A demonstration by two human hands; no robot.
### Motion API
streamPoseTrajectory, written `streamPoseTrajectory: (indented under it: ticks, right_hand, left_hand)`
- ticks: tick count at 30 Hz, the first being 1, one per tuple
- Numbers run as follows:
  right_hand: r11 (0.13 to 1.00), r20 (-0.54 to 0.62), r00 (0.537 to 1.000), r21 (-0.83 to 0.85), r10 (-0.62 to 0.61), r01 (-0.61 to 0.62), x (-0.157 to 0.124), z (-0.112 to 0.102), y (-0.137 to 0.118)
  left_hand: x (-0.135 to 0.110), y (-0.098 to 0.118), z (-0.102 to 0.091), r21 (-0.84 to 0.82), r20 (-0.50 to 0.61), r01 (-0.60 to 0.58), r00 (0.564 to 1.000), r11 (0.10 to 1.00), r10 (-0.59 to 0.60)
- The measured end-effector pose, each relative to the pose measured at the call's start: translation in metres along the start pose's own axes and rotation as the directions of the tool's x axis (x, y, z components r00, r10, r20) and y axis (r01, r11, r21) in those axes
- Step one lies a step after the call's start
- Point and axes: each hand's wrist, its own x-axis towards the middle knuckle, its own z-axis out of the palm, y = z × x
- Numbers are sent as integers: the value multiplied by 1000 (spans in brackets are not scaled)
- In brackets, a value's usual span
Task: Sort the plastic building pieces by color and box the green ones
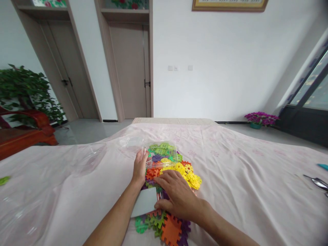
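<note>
A clear plastic box (161,150) lies tipped on the pink cloth, full of colourful interlocking plastic pieces. My left hand (139,169) grips its left side, fingers curled around the edge. My right hand (176,196) lies flat, fingers spread, on the box's near end and on the spilled pieces. Yellow flower-shaped pieces (191,176) lie loose to the right of the box. A joined cluster of green, orange and purple pieces (164,227) sits just below my right hand. A white card or lid (145,202) lies between my forearms.
The pink cloth (243,171) covers the whole surface. A single green piece (3,180) lies at the far left edge. Metal scissors or pliers (319,182) and a teal item (323,166) sit at the right edge. A red wooden chair (23,131) stands at the left.
</note>
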Motion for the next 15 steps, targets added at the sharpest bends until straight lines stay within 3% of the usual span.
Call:
streamPoseTrajectory:
  ticks: [5, 9, 12, 15]
  right_hand:
    - [985, -77, 990, 135, 119, -108, 3, 9, 2]
    - [920, -122, 952, 316, 281, -231, 5, 12, 11]
    - [797, -113, 923, 549, 368, -251, 9, 6, 22]
    - [609, -136, 880, 768, 455, -196, 12, -10, 32]
  left_hand:
    - [4, 1, -2, -6, 6, 28, 1000, 1000, -28]
    - [6, 8, -7, 30, 61, 37, 997, 999, -39]
    - [9, 15, -13, 65, 60, 61, 996, 996, -65]
    - [13, 19, -19, 68, 49, 114, 992, 991, -117]
